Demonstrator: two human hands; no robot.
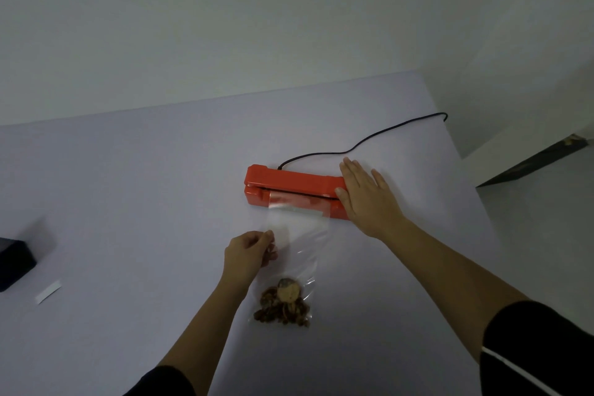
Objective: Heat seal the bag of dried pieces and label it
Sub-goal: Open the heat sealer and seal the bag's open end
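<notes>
A red heat sealer (289,182) lies across the middle of the white table (128,186). A clear plastic bag (305,241) stretches from its jaw toward me, its top edge tucked under the sealer's lid. Brown dried pieces (283,304) sit bunched at the bag's near end. My left hand (249,252) pinches the bag's left edge about halfway along. My right hand (366,196) lies flat with straight fingers on the right end of the sealer's lid. A white label strip (48,291) lies on the table at the far left.
A black power cord (385,133) runs from the sealer's back toward the table's far right corner. A dark box (14,262) sits at the left edge near the label strip. The table's right edge drops off beside my right arm.
</notes>
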